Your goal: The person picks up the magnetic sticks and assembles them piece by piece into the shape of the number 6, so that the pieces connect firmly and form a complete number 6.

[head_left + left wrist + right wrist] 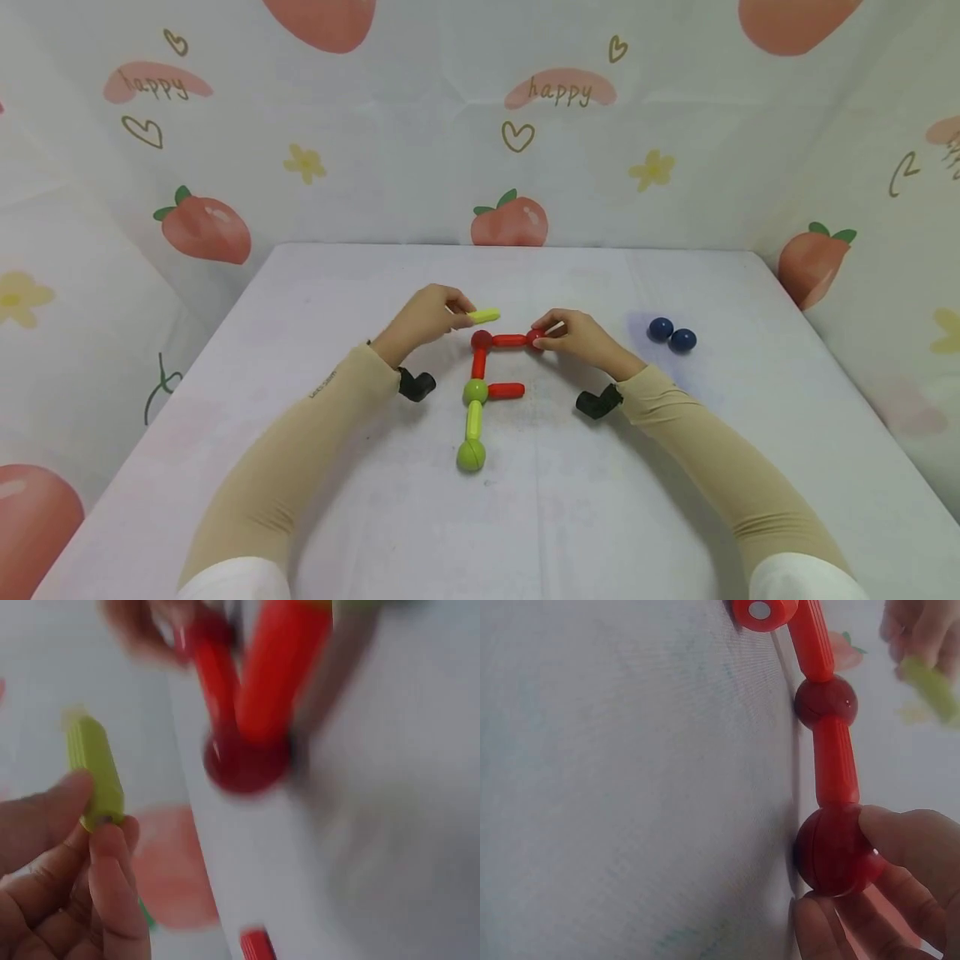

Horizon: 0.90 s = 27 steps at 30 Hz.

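Note:
My left hand [433,317] pinches one end of a yellow-green magnetic stick [485,316], its other end free in the air, close to the red corner ball [482,339]. With thumb and fingers, my right hand [585,340] grips a red ball [836,851] at the right end of a joined shape. From that ball a red stick [509,341] runs left to the corner ball. Another red stick [478,364] leads down to a green ball [476,392], which also bears a red stick [507,390] pointing right. Below it, a yellow-green stick [473,421] reaches a second green ball [471,456].
Two dark blue balls [672,334] lie together at the right of the white table [600,517]. A separate red stick [258,945] shows at the bottom of the left wrist view. Behind the table hangs a fruit-printed cloth [420,125].

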Available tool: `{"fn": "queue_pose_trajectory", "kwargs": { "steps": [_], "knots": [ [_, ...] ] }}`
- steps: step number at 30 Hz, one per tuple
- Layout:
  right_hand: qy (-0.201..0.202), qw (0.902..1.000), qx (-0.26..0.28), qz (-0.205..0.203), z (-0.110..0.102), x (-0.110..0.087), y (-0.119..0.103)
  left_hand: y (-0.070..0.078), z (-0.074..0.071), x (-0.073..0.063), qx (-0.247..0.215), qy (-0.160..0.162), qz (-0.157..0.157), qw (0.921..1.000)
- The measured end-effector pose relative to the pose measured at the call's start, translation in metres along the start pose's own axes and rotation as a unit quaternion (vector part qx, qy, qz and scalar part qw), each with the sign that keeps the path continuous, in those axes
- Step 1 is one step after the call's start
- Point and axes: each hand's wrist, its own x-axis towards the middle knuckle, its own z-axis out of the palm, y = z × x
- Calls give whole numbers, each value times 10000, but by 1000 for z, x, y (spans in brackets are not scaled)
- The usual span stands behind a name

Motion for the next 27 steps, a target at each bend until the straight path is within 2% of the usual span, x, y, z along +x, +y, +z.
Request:
{"fn": "queue_pose_trajectory", "kwargs": {
  "steps": [4, 8, 11, 15, 21, 27],
  "knots": [
    [51, 10000, -13, -82, -1, 1, 1, 17, 27, -24, 104, -558, 839, 9949],
    [63, 9999, -42, -99, -1, 1, 1, 24, 54, -42, 453, -1080, 1356, 9838],
    [62, 10000, -39, -39, -1, 1, 1, 26, 68, -52, 794, -1308, 1486, 9770],
    [49, 10000, -22, 10, 0, 0, 0, 28, 79, -60, 1325, -1357, 1531, 9698],
    [77, 10000, -5, -24, 0, 1, 2, 29, 84, -66, 2009, -1221, 1621, 9584],
    [84, 10000, 12, -18, 1, 2, 5, 28, 89, -66, 2258, -1143, 1688, 9526]
  ]
}}
